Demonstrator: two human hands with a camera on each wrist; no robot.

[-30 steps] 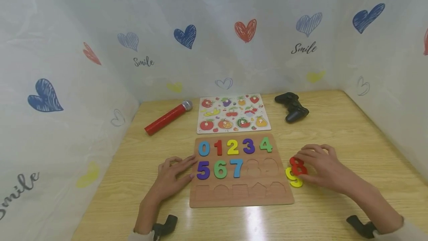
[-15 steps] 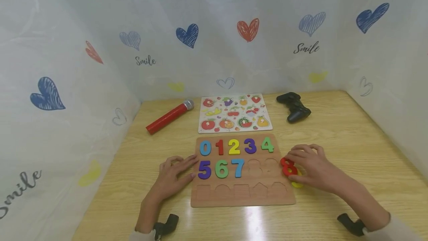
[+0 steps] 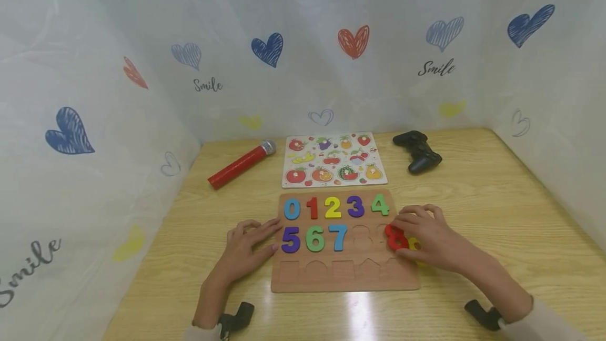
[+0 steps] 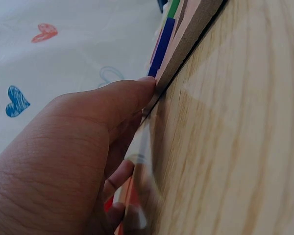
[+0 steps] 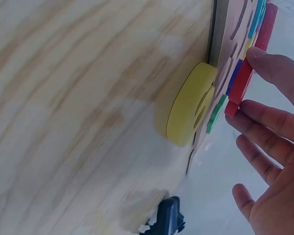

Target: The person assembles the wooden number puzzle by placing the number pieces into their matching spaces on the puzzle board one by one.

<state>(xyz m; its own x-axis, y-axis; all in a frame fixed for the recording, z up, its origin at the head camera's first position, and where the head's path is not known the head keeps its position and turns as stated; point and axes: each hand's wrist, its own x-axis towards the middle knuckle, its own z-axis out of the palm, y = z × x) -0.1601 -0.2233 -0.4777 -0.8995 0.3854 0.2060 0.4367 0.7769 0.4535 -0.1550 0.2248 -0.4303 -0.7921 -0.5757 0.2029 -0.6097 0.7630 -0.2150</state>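
The wooden number board (image 3: 345,283) lies on the table, with coloured digits 0 to 7 seated in its upper two rows. My left hand (image 3: 243,251) rests at its left edge; in the left wrist view the thumb (image 4: 132,93) touches the board's side. Between thumb and fingertips, my right hand (image 3: 435,238) pinches a red number 8 (image 3: 396,236). The 8 is held over the right end of the second row, and the right wrist view shows it raised off the board. A yellow number 9 (image 5: 183,110) lies by the board's right edge, partly hidden by that hand in the head view.
Behind the number board lies a fruit puzzle board (image 3: 312,166). A red microphone (image 3: 239,166) is at the back left and a black game controller (image 3: 417,152) at the back right. A heart-printed curtain (image 3: 293,83) encloses the table (image 3: 189,257).
My right hand has carried the red 8 leftward, from above the yellow 9 to over the board's right side. The left hand has stayed at the board's left edge.
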